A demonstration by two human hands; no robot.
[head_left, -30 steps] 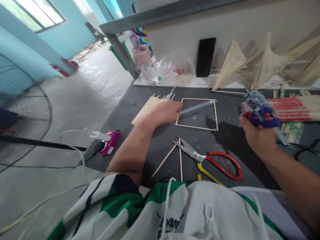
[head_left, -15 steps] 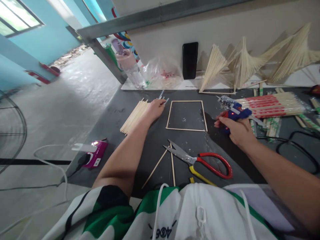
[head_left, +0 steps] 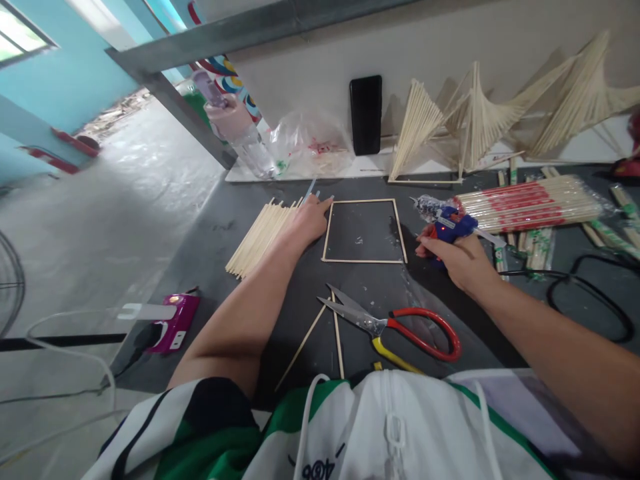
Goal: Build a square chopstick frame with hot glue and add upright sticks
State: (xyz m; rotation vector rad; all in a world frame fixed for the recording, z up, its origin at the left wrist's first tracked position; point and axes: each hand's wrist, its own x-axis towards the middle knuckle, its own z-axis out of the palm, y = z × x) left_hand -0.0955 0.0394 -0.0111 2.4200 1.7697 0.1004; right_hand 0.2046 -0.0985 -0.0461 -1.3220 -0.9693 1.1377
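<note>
My right hand [head_left: 457, 260] is wrapped round the handle of a blue glue gun [head_left: 453, 225], its nozzle pointing left and a small red light showing on it. A square frame of thin wooden sticks [head_left: 365, 261] lies flat between my hands. My left hand [head_left: 311, 223] is at the frame's upper left corner, a finger stretched out and appearing to touch it. Beside that hand are a row of loose wooden sticks [head_left: 255, 243] and a few translucent glue sticks [head_left: 311, 188], partly hidden by the fingers.
Open scissors [head_left: 370, 322] with red and yellow handles lie in front, blades over two loose sticks [head_left: 337, 340]. At the back stand a bottle [head_left: 240, 133], a plastic bag [head_left: 310, 143], a phone [head_left: 366, 115] and stick structures [head_left: 480, 127]. Packed sticks [head_left: 530, 203], a black cable [head_left: 555, 293] and a purple power strip [head_left: 175, 323] lie around.
My left hand has moved right from the glue sticks to the frame's corner, with a finger extended. The view has shifted slightly. My right hand still holds the glue gun beside the frame.
</note>
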